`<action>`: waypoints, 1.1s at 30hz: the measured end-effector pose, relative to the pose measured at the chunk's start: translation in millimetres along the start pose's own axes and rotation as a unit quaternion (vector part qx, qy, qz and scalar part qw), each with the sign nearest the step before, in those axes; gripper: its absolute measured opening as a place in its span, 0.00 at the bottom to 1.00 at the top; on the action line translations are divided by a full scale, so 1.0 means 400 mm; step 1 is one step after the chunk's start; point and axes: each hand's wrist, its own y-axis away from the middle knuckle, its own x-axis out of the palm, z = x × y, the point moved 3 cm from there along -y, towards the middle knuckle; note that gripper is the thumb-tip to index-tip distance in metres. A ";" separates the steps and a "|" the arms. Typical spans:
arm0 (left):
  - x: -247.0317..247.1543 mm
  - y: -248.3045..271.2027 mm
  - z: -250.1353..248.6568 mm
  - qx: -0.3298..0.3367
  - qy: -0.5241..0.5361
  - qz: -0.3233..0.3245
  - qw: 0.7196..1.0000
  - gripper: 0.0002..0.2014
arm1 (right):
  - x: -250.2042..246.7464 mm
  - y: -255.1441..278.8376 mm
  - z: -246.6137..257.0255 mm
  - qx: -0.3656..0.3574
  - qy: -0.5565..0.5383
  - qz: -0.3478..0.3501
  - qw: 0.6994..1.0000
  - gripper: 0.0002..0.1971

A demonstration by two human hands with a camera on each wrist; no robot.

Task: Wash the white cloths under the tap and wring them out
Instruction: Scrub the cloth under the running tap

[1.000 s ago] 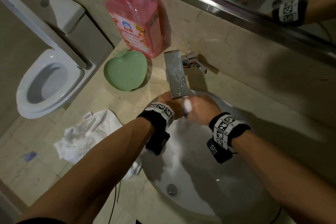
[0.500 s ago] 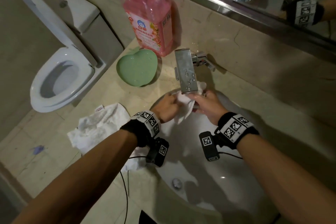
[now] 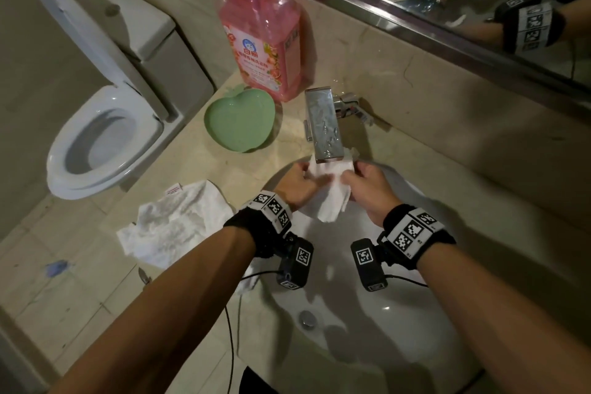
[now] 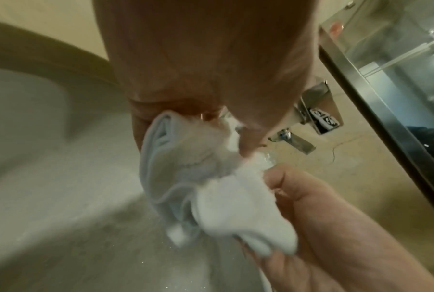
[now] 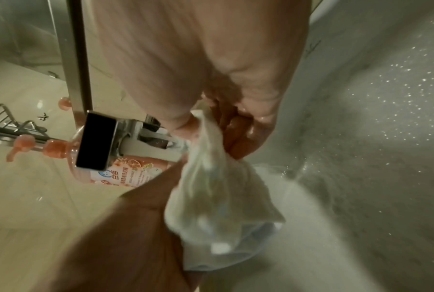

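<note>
Here a white cloth (image 3: 331, 189) hangs between the person's two hands, directly under the spout of the chrome tap (image 3: 323, 128) and above the back part of the white basin (image 3: 399, 313). The left hand (image 3: 295, 182) grips the cloth's left side with its fingers curled round the fabric, and the right hand (image 3: 367, 182) pinches the right side between thumb and fingers; the cloth's upper edge is stretched from one hand to the other, and its lower part droops in a loose fold toward the bowl. In the left wrist view the cloth (image 4: 211, 187) bunches out below the left palm and reaches across to the right hand's fingertips (image 4: 281, 177), with the tap's lever behind them. In the right wrist view the fabric (image 5: 218, 193) falls from the right hand's curled fingers, and fine droplets speckle the basin wall. The basin holds no standing water that can be seen; its drain (image 3: 307, 318) lies toward the near side. A second white cloth (image 3: 172, 224) lies crumpled on the counter (image 3: 179, 163) to the left of the basin, one corner reaching the rim. Behind it sits a green heart-shaped dish (image 3: 238, 120), nothing visible in it, and just beyond stands a pink pump bottle (image 3: 265, 45) filled with pink liquid.
</note>
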 end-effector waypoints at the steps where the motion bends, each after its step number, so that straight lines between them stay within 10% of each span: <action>1: -0.001 -0.001 -0.009 0.009 -0.003 -0.014 1.000 0.18 | -0.007 0.002 -0.002 -0.004 0.003 -0.012 1.000 0.12; 6: 0.000 -0.015 -0.013 -0.051 0.089 -0.020 0.995 0.15 | -0.040 0.008 -0.029 0.002 0.092 -0.007 0.996 0.17; 14: -0.084 -0.017 0.012 -0.004 -0.069 -0.004 0.998 0.10 | -0.079 -0.008 -0.026 -0.055 0.109 0.024 0.992 0.27; 22: -0.084 -0.028 0.010 -0.051 0.098 0.032 0.993 0.20 | -0.084 0.016 0.002 -0.078 0.123 0.084 0.986 0.36; 26: -0.093 -0.027 -0.007 -0.072 0.132 0.034 0.988 0.11 | -0.082 0.021 0.007 -0.038 0.052 0.133 0.989 0.21; 29: -0.108 -0.028 -0.013 0.002 0.069 0.065 0.995 0.07 | -0.074 0.004 0.005 0.003 0.008 0.126 0.992 0.11; 33: -0.129 -0.016 -0.020 0.073 -0.001 0.081 0.994 0.17 | -0.035 -0.024 0.004 -0.010 0.164 0.131 0.978 0.27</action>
